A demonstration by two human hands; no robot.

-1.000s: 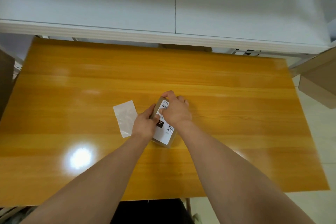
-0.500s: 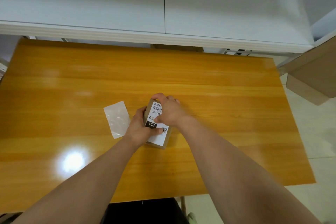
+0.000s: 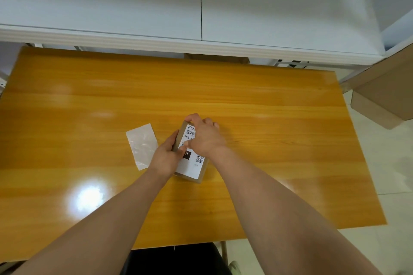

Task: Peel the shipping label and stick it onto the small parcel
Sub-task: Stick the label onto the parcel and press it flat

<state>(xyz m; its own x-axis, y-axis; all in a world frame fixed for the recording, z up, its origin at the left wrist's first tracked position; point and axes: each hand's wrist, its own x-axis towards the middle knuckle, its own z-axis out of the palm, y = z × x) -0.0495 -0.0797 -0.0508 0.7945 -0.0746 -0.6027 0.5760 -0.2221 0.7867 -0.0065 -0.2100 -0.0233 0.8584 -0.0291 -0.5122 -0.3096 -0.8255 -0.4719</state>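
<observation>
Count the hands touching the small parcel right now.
2. The left hand holds the small parcel at its left side; the right hand lies over its far end, on the shipping label.

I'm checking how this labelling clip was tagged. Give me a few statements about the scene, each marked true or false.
1. The shipping label lies on the top face of the small parcel. True.
2. The backing sheet lies to the right of the parcel. False: it lies on the table to the parcel's left, beside the left hand.
3. Both hands are on the parcel. True: the left hand holds its left side, and the right hand covers its far end.
4. The label is blank. False: a barcode and a QR code show on it.
</observation>
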